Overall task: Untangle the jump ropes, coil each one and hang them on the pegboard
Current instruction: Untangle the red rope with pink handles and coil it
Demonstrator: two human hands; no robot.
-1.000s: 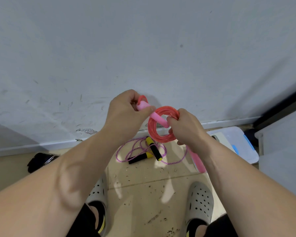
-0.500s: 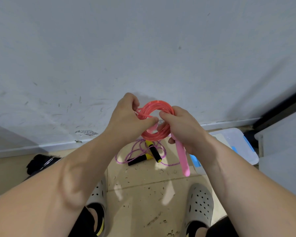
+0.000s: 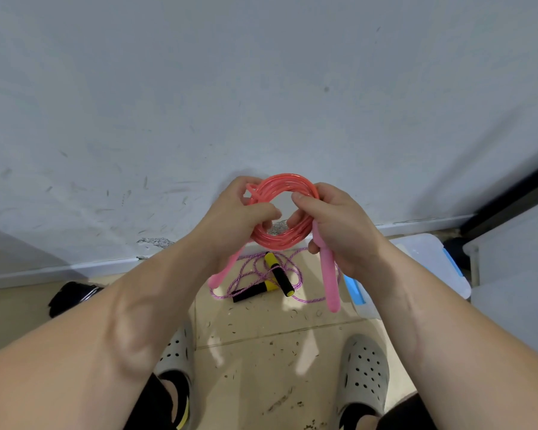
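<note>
The person stands facing the wall (image 3: 261, 88) with both hands raised in front of it. The coral jump rope (image 3: 281, 242) is wound into a tight ring and held in the air between them, well above the floor (image 3: 261, 361). The left hand (image 3: 236, 215) is curled round the ring's left side, thumb and fingers closed on the strands. The right hand (image 3: 342, 231) grips the right side, its thumb laid over the strands and its fingers wrapped round them. One pink handle (image 3: 329, 280) hangs straight down from under the right hand. The second pink handle (image 3: 222, 270) dangles below the left wrist (only its lower part shows).

On the floor, close to the edge where it meets the wall, the purple jump rope (image 3: 255, 268) lies in a loose tangle. Its black-and-yellow handles (image 3: 280, 276) meet at an angle in the middle of the loops. A clear bin (image 3: 426, 259) with blue latches sits toward the floor's right edge. A black object (image 3: 72, 297) lies toward the left edge; I cannot tell what it is. The grey clogs (image 3: 367, 367) on the person's feet stand at the near edge.
</note>
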